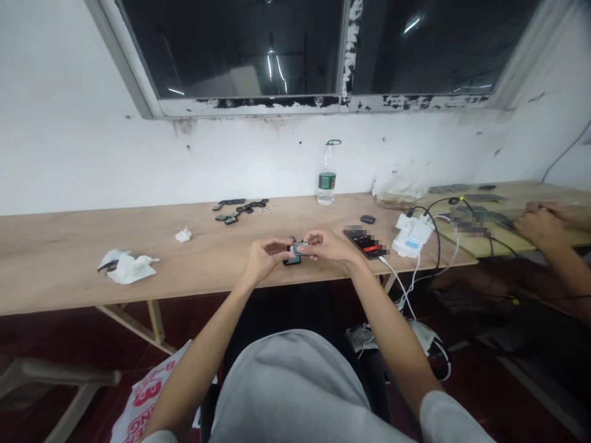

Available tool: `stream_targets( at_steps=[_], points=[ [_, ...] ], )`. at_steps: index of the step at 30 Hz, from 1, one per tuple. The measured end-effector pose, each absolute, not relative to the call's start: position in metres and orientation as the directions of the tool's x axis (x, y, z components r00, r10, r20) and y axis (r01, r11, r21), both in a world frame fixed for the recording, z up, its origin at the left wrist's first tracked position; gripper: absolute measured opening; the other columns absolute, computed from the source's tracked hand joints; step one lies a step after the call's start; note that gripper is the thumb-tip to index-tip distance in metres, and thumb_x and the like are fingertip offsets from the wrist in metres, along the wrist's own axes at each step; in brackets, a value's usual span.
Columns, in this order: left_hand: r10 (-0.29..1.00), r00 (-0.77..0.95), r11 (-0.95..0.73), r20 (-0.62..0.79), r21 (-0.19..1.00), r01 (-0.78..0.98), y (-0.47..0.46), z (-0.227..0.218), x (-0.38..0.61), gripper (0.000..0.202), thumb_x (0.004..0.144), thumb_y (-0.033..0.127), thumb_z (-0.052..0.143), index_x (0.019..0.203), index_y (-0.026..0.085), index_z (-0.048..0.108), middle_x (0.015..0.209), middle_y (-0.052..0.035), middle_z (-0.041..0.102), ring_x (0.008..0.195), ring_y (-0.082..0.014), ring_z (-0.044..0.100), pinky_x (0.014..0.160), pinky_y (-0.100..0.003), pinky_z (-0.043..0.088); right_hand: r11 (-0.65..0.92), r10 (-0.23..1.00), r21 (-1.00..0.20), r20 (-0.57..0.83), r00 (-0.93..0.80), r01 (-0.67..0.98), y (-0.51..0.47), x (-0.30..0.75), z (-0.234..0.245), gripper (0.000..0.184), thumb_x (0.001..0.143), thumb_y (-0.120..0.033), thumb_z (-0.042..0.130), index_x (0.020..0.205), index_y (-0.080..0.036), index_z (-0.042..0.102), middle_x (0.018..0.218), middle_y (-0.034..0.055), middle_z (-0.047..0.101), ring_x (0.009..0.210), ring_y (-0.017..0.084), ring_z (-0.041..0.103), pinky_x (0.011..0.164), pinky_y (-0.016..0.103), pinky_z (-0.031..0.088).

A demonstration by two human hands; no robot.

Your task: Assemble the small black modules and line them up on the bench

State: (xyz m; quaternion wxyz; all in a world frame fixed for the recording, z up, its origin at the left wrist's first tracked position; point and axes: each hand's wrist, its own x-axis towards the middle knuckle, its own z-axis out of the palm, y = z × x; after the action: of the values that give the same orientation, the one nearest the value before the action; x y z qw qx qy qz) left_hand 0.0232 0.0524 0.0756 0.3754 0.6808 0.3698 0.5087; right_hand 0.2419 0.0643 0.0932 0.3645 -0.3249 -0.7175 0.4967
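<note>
Near the table's front edge, my left hand [264, 259] and my right hand [327, 246] meet over a small flat rectangular piece [301, 247] with a grey-green face and dark rim. My right thumb presses on its face, and my left fingertips pinch its left end. Just under it shows a second dark-rimmed piece [292, 261]; whether it lies on the table or is held too, I cannot tell. Farther back, several similar dark flat pieces [231, 218] are scattered in a loose group, with small light bits [265, 210] beside them.
Crumpled white tissues [132, 267] lie to the left on the wooden table [55, 258]. A water bottle [326, 184] stands by the wall. At right are a phone [367, 242], a small black case [368, 219] and a white power strip [412, 235] with cables. Another person's hands [535, 224] work beyond.
</note>
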Motion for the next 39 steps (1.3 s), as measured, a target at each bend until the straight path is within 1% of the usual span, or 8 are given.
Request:
stream_targets(
  at_steps=[5, 9, 13, 18, 22, 29, 34, 39],
  points=[
    [0.915, 0.261, -0.316, 0.307, 0.949, -0.011, 0.059, 0.069, 0.023, 0.049, 0.046, 0.033, 0.096, 0.080, 0.016, 0.065, 0.090, -0.0061, 0.075, 0.085, -0.0238, 0.071, 0.079, -0.038, 0.059, 0.302, 0.809, -0.945, 0.184, -0.558, 0.127, 0.063, 0.241, 0.091, 0.047, 0.065, -0.056, 0.084, 0.078, -0.017, 0.061, 0.067, -0.0007, 0.064, 0.057, 0.010, 0.055, 0.053, 0.021, 0.041],
    [0.909, 0.321, -0.283, 0.267, 0.959, 0.004, 0.063, 0.061, 0.021, 0.048, 0.049, 0.032, 0.095, 0.082, 0.017, 0.063, 0.088, -0.0045, 0.072, 0.082, -0.0212, 0.070, 0.078, -0.035, 0.057, 0.316, 0.802, -0.936, 0.177, -0.570, 0.154, 0.063, 0.239, 0.088, 0.047, 0.065, -0.055, 0.083, 0.076, -0.017, 0.058, 0.066, -0.0021, 0.062, 0.057, 0.010, 0.054, 0.054, 0.022, 0.041],
    [0.883, 0.375, -0.341, 0.282, 0.935, 0.100, 0.063, 0.058, 0.023, 0.041, 0.063, 0.036, 0.088, 0.092, 0.018, 0.066, 0.092, -0.0054, 0.073, 0.083, -0.0216, 0.071, 0.078, -0.035, 0.057, 0.315, 0.823, -0.923, 0.149, -0.548, 0.220, 0.066, 0.242, 0.086, 0.047, 0.064, -0.056, 0.083, 0.075, -0.018, 0.057, 0.062, -0.0030, 0.061, 0.055, 0.011, 0.055, 0.054, 0.022, 0.042],
    [0.865, 0.357, -0.471, 0.353, 0.816, 0.334, 0.063, 0.066, 0.019, 0.043, 0.072, 0.044, 0.080, 0.106, 0.019, 0.069, 0.113, -0.0084, 0.073, 0.091, -0.0232, 0.071, 0.081, -0.036, 0.057, 0.283, 0.882, -0.890, 0.094, -0.462, 0.358, 0.080, 0.263, 0.082, 0.047, 0.066, -0.057, 0.081, 0.076, -0.018, 0.058, 0.057, -0.0021, 0.062, 0.051, 0.011, 0.055, 0.051, 0.022, 0.040],
    [0.861, 0.352, -0.501, 0.366, 0.724, 0.474, 0.068, 0.072, 0.001, 0.041, 0.079, 0.049, 0.073, 0.106, 0.018, 0.071, 0.111, -0.0087, 0.074, 0.087, -0.0233, 0.071, 0.081, -0.036, 0.057, 0.213, 0.904, -0.898, 0.032, -0.426, 0.384, 0.090, 0.281, 0.075, 0.048, 0.063, -0.057, 0.084, 0.077, -0.017, 0.059, 0.057, -0.0004, 0.064, 0.053, 0.013, 0.058, 0.052, 0.023, 0.043],
    [0.902, 0.295, -0.432, 0.315, 0.679, 0.594, 0.083, 0.072, -0.029, 0.041, 0.078, 0.051, 0.073, 0.104, 0.018, 0.072, 0.108, -0.0094, 0.075, 0.092, -0.0269, 0.072, 0.079, -0.035, 0.057, 0.134, 0.925, -0.865, -0.067, -0.375, 0.484, 0.096, 0.279, 0.064, 0.042, 0.060, -0.047, 0.088, 0.070, -0.018, 0.061, 0.057, -0.0004, 0.065, 0.051, 0.013, 0.060, 0.051, 0.023, 0.043],
    [0.908, 0.298, -0.420, 0.296, 0.640, 0.644, 0.091, 0.065, -0.038, 0.045, 0.078, 0.056, 0.072, 0.103, 0.019, 0.073, 0.108, -0.0098, 0.076, 0.098, -0.0291, 0.070, 0.085, -0.038, 0.055, 0.180, 0.950, -0.791, -0.015, -0.312, 0.585, 0.095, 0.272, 0.064, 0.035, 0.063, -0.037, 0.090, 0.069, -0.018, 0.061, 0.060, 0.0007, 0.068, 0.050, 0.015, 0.063, 0.050, 0.024, 0.043],
    [0.909, 0.310, -0.417, 0.279, 0.603, 0.680, 0.099, 0.057, -0.044, 0.041, 0.080, 0.055, 0.069, 0.101, 0.020, 0.074, 0.108, -0.0090, 0.076, 0.097, -0.0293, 0.070, 0.086, -0.039, 0.055, 0.149, 0.965, -0.779, -0.018, -0.260, 0.609, 0.094, 0.270, 0.062, 0.038, 0.061, -0.037, 0.091, 0.067, -0.018, 0.058, 0.064, 0.0013, 0.069, 0.049, 0.015, 0.063, 0.050, 0.024, 0.043]
  ],
)
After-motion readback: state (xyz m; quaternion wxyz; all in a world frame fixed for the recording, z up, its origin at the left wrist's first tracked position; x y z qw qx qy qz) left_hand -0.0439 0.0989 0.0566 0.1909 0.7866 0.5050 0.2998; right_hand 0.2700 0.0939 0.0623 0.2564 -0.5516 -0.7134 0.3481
